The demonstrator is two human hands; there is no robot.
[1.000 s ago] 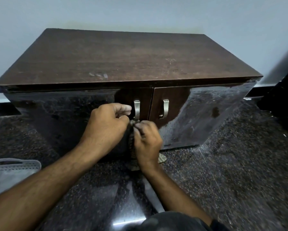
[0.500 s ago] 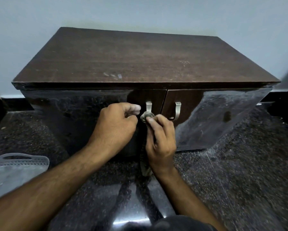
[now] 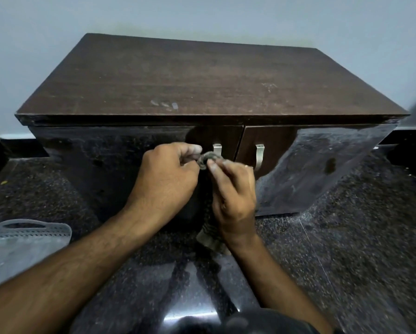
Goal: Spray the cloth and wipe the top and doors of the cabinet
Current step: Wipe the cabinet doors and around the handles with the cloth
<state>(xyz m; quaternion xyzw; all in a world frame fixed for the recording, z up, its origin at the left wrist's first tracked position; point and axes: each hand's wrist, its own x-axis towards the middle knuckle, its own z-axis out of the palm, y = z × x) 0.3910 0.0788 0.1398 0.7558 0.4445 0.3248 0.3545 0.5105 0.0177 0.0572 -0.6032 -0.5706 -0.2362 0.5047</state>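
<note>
A low dark-brown wooden cabinet (image 3: 202,78) stands against the wall, its two glossy doors shut, each with a metal handle near the middle. My left hand (image 3: 164,182) and my right hand (image 3: 233,189) are side by side in front of the left door (image 3: 110,165). Both pinch the bunched top of a grey-green cloth (image 3: 205,160) just below the left handle (image 3: 217,149). The rest of the cloth hangs down behind my right hand, its lower end showing near my wrist. No spray bottle is in view.
A grey perforated bag with a handle (image 3: 21,247) lies on the dark speckled polished floor (image 3: 346,249) at the left. Dark furniture edges show at the far left and far right. The right door (image 3: 322,165) reflects the floor.
Both hands have lifted the cloth's top higher, up to the level of the left handle. The camera has shifted, so the cabinet sits further right and lower in view.
</note>
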